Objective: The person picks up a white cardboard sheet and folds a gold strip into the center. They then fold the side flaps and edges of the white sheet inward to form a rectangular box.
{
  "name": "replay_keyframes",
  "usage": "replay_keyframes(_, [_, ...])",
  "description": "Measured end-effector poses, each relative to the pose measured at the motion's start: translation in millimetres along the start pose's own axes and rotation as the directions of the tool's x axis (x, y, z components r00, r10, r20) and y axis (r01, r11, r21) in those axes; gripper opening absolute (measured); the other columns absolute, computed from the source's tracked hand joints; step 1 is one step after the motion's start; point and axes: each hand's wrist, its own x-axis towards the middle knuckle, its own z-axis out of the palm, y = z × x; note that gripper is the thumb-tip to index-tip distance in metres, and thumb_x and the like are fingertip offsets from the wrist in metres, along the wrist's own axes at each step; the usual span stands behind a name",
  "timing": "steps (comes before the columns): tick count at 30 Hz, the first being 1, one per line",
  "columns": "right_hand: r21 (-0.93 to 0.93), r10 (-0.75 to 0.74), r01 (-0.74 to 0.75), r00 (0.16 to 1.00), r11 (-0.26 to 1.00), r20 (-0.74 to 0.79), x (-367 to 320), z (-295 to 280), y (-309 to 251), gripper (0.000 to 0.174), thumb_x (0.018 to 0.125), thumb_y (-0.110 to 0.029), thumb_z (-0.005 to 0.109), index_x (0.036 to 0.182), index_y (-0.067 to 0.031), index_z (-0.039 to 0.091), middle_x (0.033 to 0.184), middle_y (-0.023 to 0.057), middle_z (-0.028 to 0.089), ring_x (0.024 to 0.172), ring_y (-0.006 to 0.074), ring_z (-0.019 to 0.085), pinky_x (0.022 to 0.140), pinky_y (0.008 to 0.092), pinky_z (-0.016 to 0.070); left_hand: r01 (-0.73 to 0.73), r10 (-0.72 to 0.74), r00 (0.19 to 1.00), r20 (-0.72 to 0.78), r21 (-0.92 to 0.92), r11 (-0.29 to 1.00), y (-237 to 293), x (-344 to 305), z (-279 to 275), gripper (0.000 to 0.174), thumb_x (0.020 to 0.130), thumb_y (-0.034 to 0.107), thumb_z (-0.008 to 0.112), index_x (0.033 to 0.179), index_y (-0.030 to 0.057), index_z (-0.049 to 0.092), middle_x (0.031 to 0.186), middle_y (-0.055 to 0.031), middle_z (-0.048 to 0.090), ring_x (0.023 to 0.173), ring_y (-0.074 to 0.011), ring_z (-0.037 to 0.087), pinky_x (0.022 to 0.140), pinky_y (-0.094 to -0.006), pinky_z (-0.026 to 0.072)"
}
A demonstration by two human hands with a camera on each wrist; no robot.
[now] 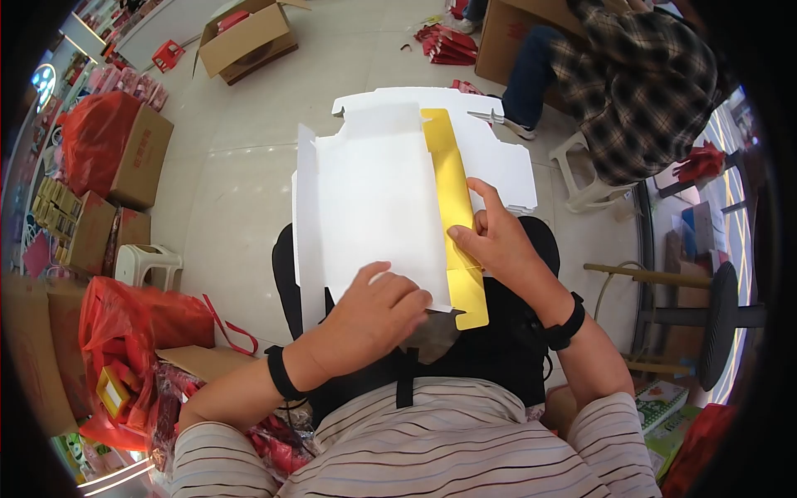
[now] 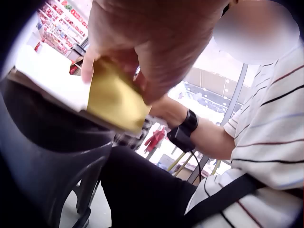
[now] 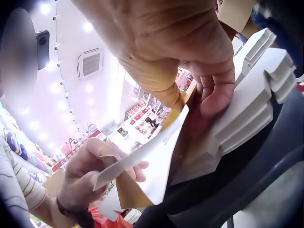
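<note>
A partly folded cardboard box blank [image 1: 374, 191], white inside with a yellow side strip [image 1: 451, 174], lies over the lap. Its left side flap stands up. At the near edge, my left hand [image 1: 374, 315] holds a folded end flap, yellow on its outer face [image 2: 114, 97], with the thumb outside and fingers over the white side. My right hand [image 1: 502, 241] grips the yellow right side, thumb on the strip and index finger along its outer edge. Under the blank sits a stack of more white blanks [image 1: 502, 166], their layered edges showing in the right wrist view.
A person in a plaid shirt [image 1: 639, 91] sits on a white stool [image 1: 581, 178] at the far right. An open carton [image 1: 249, 41] stands on the floor ahead. To the left are a white stool [image 1: 148, 264], red plastic bags [image 1: 149, 324] and stacked cartons [image 1: 141, 158].
</note>
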Motion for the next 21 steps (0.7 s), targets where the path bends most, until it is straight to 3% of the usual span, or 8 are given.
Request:
replay_keyframes(4, [-0.225, -0.183, 0.153, 0.976, 0.962, -0.12, 0, 3, 11, 0.071, 0.099, -0.007, 0.062, 0.163, -0.006, 0.032, 0.081, 0.0229, 0.066, 0.076, 0.04, 0.07, 0.072, 0.046, 0.0536, -0.011, 0.004, 0.999, -0.04, -0.19, 0.982, 6, -16, -40, 0.036, 0.09, 0.024, 0.088, 0.117, 0.0061, 0.074, 0.131, -0.0133, 0.069, 0.13, -0.0358, 0.064, 0.106, -0.0469, 0.0521])
replay_keyframes(6, [-0.267, -0.171, 0.13, 0.976, 0.955, -0.138, 0, -1, 12, 0.065, 0.1, -0.006, 0.06, 0.16, -0.0072, 0.036, 0.082, 0.0247, 0.067, 0.079, 0.0425, 0.071, 0.074, 0.0475, 0.054, 0.189, -0.223, 0.939, -0.262, -0.149, 0.971, -15, -34, -61, 0.023, 0.099, 0.018, 0.078, 0.116, 0.0043, 0.072, 0.125, -0.0131, 0.067, 0.114, -0.0308, 0.066, 0.097, -0.0395, 0.0528])
replay_keyframes(8, [-0.265, -0.169, 0.132, 0.978, 0.955, -0.125, -1, -1, 11, 0.052, 0.101, -0.005, 0.059, 0.15, -0.0065, 0.043, 0.084, 0.0243, 0.068, 0.079, 0.0414, 0.071, 0.074, 0.0476, 0.054, 0.493, -0.5, 0.758, -0.419, -0.134, 0.86, -41, -45, -67, 0.014, 0.109, 0.012, 0.065, 0.119, 0.0019, 0.066, 0.11, -0.0099, 0.065, 0.092, -0.0191, 0.062, 0.083, -0.0315, 0.0515])
replay_keyframes(11, [-0.273, -0.308, 0.259, 0.939, 0.926, -0.153, 5, 1, 26, 0.032, 0.101, -0.005, 0.057, 0.133, -0.0046, 0.051, 0.085, 0.0232, 0.068, 0.078, 0.04, 0.071, 0.073, 0.0469, 0.0537, 0.561, -0.65, 0.755, -0.081, -0.432, 0.706, -67, -67, -48, 0.017, 0.113, 0.013, 0.06, 0.124, 0.0008, 0.063, 0.103, -0.0054, 0.064, 0.089, -0.0132, 0.06, 0.083, -0.0286, 0.0518])
replay_keyframes(13, [-0.256, -0.329, 0.283, 0.931, 0.924, -0.157, 5, 4, 29, 0.024, 0.102, -0.005, 0.056, 0.126, -0.0032, 0.054, 0.086, 0.0225, 0.068, 0.077, 0.0391, 0.07, 0.073, 0.046, 0.0534, 0.458, -0.531, 0.846, -0.05, -0.441, 0.771, -59, -61, -35, 0.029, 0.115, 0.016, 0.059, 0.139, 0.0014, 0.061, 0.102, -0.0034, 0.062, 0.09, -0.0119, 0.06, 0.086, -0.0278, 0.0528])
replay_keyframes(15, [-0.218, -0.249, 0.217, 0.959, 0.951, -0.132, 1, -1, 18, 0.019, 0.103, -0.005, 0.055, 0.122, -0.0021, 0.056, 0.088, 0.0223, 0.068, 0.076, 0.0383, 0.07, 0.072, 0.045, 0.0531, 0.533, -0.604, 0.792, 0.089, -0.583, 0.613, -41, -44, -40, 0.033, 0.114, 0.018, 0.06, 0.144, 0.0021, 0.06, 0.103, -0.0035, 0.063, 0.089, -0.0124, 0.06, 0.084, -0.0283, 0.0532])
replay_keyframes(18, [-0.214, -0.18, 0.164, 0.982, 0.963, -0.054, -7, -9, 3, 0.021, 0.103, -0.006, 0.054, 0.123, -0.0013, 0.057, 0.087, 0.021, 0.067, 0.075, 0.0332, 0.069, 0.072, 0.0423, 0.0524, 0.474, -0.527, 0.849, 0.041, -0.502, 0.723, -42, -35, -29, 0.035, 0.113, 0.019, 0.063, 0.144, 0.0028, 0.061, 0.104, -0.0042, 0.063, 0.087, -0.0124, 0.059, 0.081, -0.0283, 0.0534])
replay_keyframes(21, [-0.156, -0.212, 0.216, 0.976, 0.964, 0.04, -15, -13, 5, 0.031, 0.1, -0.003, 0.054, 0.131, -0.0028, 0.059, 0.076, 0.0054, 0.053, 0.068, 0.0126, 0.049, 0.065, 0.0338, 0.0416, 0.506, -0.531, 0.846, 0.048, -0.387, 0.771, -45, -33, -25, 0.035, 0.111, 0.018, 0.064, 0.143, 0.0026, 0.062, 0.103, -0.0044, 0.063, 0.087, -0.0118, 0.058, 0.079, -0.0285, 0.0526])
